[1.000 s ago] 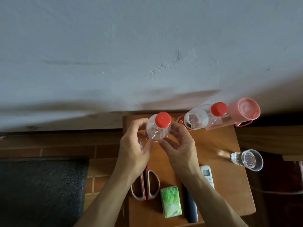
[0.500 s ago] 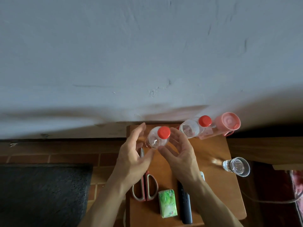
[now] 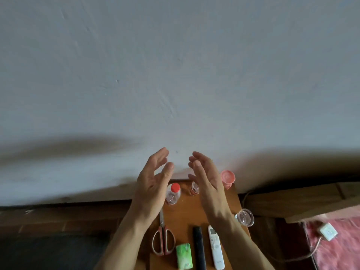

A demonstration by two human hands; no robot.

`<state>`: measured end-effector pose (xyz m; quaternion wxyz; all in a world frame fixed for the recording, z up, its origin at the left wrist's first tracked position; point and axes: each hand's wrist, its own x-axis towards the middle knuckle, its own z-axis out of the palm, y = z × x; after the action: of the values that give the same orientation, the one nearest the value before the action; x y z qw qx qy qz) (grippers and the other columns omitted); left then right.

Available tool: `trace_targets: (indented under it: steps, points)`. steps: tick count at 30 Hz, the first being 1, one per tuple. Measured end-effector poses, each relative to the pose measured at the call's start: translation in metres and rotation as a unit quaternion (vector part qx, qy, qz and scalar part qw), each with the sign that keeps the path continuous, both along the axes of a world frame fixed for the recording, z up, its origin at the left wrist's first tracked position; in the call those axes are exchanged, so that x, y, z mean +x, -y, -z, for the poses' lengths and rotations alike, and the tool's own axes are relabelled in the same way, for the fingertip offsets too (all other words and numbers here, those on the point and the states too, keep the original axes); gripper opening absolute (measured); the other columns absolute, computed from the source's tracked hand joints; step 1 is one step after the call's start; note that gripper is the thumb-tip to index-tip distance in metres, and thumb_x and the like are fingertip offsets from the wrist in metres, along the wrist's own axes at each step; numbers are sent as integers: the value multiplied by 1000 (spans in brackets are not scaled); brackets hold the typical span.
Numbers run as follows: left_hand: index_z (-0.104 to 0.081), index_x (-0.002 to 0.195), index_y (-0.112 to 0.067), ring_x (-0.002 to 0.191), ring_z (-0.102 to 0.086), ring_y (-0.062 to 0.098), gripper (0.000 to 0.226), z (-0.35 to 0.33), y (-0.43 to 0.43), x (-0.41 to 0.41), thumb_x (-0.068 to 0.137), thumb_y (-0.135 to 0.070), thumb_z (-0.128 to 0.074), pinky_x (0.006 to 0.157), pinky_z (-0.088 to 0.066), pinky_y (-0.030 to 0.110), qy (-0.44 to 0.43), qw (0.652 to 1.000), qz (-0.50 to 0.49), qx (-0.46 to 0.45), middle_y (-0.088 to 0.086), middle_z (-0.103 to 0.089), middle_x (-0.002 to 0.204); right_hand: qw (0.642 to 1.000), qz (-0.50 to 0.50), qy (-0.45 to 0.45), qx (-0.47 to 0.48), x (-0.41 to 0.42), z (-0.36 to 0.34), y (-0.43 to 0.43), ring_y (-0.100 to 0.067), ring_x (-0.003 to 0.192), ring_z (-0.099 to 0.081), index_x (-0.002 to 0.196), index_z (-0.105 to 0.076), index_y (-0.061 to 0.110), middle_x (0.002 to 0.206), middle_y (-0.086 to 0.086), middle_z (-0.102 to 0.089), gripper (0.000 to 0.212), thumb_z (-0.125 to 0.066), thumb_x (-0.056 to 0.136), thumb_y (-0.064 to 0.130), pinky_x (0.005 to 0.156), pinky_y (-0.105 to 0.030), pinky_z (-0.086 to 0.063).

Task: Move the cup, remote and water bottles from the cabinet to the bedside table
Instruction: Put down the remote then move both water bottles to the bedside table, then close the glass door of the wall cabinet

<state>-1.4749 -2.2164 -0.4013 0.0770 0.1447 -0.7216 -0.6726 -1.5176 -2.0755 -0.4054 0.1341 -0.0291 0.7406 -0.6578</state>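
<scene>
A: We log both hands raised above the wooden tabletop (image 3: pixel 196 215), palms facing each other. Left hand (image 3: pixel 153 182) has its fingers spread and loosely curved, holding nothing. Right hand (image 3: pixel 206 178) is likewise unclenched and empty. A clear gap lies between them.

B: Agreed. Where do we place the task items?

A: A clear water bottle with a red cap (image 3: pixel 173 193) stands upright near the tabletop's far edge, just beside the left hand's palm but not touched by it as far as we can tell. A second clear bottle (image 3: pixel 194 189) stands to its right, mostly hidden behind the right hand; we cannot see its cap. A pink lidded bottle (image 3: pixel 227 177) stands at the far right corner.

B: And the cup and remote?

A: The clear glass cup (image 3: pixel 245 217) stands at the tabletop's right edge, beside the right forearm. The white remote (image 3: pixel 215 248) lies flat at the near side, lengthwise, with a black remote (image 3: pixel 199 248) just beside it on the left.

B: Other things noted?

A: Red-handled scissors (image 3: pixel 163 238) lie closed under the left forearm, a green tissue packet (image 3: pixel 184 256) near them. On the right, a white charger (image 3: pixel 327 231) rests on pink bedding (image 3: pixel 339 252).
</scene>
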Motion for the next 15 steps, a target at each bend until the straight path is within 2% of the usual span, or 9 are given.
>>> trace_targets:
  steps: [6, 12, 15]
  points:
    - [-52, 139, -34, 131, -54, 3, 59, -116, -3, 6, 87, -61, -49, 109, -49, 40, -79, 996, -31, -17, -15, -55, 145, 996, 25, -81, -19, 7, -114, 0, -6, 130, -57, 140, -49, 30, 144, 11, -55, 54, -47, 92, 56, 111, -33, -48]
    - [-55, 138, -28, 125, -58, -3, 52, -194, -8, 30, 91, -50, -48, 104, -51, 26, -149, 988, -50, 5, -18, -60, 138, 985, 48, -160, -49, 37, -195, -7, -4, 125, -60, 138, -51, 28, 140, 11, -59, 53, -45, 93, 54, 107, -30, -51]
    - [-56, 136, -29, 124, -59, -1, 51, -213, -11, 51, 90, -50, -48, 102, -54, 27, -164, 985, -46, 10, -17, -61, 137, 979, 45, -183, -74, 57, -218, -13, -4, 123, -62, 136, -52, 29, 136, 12, -62, 51, -43, 93, 53, 104, -27, -53]
